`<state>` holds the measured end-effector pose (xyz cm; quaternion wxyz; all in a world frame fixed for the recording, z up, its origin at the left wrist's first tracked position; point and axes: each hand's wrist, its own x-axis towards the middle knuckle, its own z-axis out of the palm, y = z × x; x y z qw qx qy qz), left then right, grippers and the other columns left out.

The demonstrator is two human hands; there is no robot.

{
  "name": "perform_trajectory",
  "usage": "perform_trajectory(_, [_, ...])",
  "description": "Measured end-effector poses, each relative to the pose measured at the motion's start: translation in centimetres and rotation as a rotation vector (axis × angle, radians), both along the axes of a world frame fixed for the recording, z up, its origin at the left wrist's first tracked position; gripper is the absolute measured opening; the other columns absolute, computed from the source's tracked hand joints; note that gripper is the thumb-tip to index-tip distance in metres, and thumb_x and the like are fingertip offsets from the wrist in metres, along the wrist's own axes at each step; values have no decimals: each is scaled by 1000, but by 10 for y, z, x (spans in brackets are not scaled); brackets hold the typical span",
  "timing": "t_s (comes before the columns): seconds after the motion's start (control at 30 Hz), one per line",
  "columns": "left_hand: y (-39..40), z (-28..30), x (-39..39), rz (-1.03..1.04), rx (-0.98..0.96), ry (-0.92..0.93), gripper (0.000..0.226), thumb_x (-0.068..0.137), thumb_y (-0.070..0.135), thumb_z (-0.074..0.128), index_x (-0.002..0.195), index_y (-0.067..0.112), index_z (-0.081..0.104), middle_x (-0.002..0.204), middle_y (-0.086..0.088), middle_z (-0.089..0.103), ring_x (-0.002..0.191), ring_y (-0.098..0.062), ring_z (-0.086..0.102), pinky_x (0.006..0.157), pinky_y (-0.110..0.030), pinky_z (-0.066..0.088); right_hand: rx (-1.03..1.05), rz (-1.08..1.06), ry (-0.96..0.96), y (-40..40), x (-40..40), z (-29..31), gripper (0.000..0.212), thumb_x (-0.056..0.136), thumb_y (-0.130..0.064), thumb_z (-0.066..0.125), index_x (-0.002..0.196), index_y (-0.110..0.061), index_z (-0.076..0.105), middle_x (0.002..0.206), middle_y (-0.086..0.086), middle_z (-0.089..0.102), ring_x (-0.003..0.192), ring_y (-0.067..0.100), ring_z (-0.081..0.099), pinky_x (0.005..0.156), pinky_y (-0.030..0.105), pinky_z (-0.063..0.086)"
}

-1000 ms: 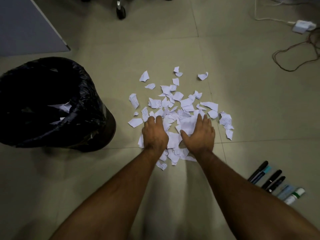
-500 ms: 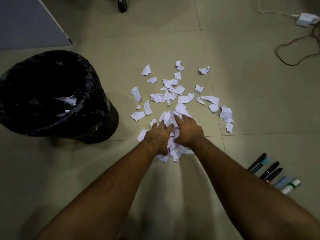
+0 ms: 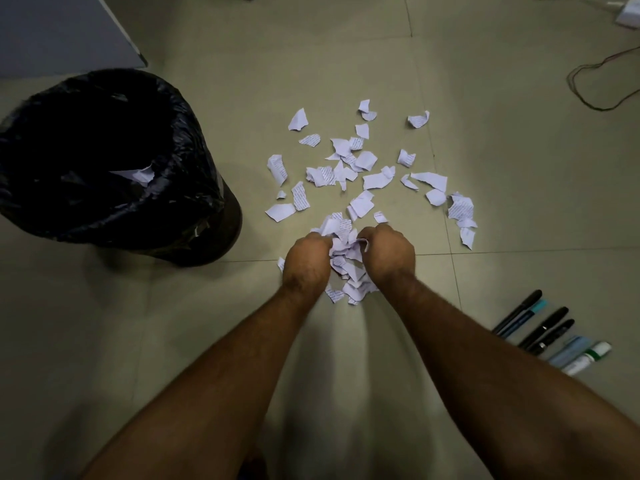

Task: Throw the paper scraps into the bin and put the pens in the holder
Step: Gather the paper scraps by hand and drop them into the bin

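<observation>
Scraps point(image 3: 346, 258) bunch between left hand point(image 3: 306, 263) and right hand point(image 3: 389, 254), fingers of both curled around the wad on the floor. Gathering step, I'd say; next comes a lift left to the bin point(image 3: 194, 188). Pens point(image 3: 540, 329) wait at right, no holder visible.
</observation>
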<state>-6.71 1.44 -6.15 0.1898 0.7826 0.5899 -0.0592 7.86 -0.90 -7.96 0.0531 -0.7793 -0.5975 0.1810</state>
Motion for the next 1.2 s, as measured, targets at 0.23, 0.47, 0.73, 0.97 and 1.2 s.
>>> perform_trajectory(0.23, [8,48,5,199,58,-215,30,88,2,57,112,13,72,112,-10,70,101,-27,65,80,-25,46,47,-224,147,11,-1,42,23,95,-22,53,101,-18,74,100,9,73,93,30,68,71,27,46])
perform_trajectory(0.47, [22,122,2,295,120,-427,20,88,7,57,91,13,76,92,-5,75,84,-23,66,68,-23,44,212,-420,409,21,-14,114,22,94,-24,57,91,-12,75,94,12,74,89,34,66,67,26,40])
perform_trajectory(0.73, [62,205,-45,456,279,-541,19,86,13,56,87,16,75,81,-3,73,74,-24,65,66,-29,51,357,-360,737,60,-88,203,21,90,-25,58,70,-22,62,68,-2,62,68,21,57,53,24,36])
perform_trajectory(0.97, [88,265,-140,611,389,-565,16,87,20,61,83,14,75,77,-2,71,74,-21,64,65,-24,49,434,-125,848,102,-182,253,21,89,-30,62,78,-15,72,75,3,71,72,24,64,64,30,49])
perform_trajectory(1.2, [97,244,-208,639,184,-459,11,84,24,70,85,13,71,88,-12,72,83,-27,65,69,-27,46,191,123,508,124,-240,248,27,93,-38,58,108,-19,68,109,8,71,100,32,65,75,30,46])
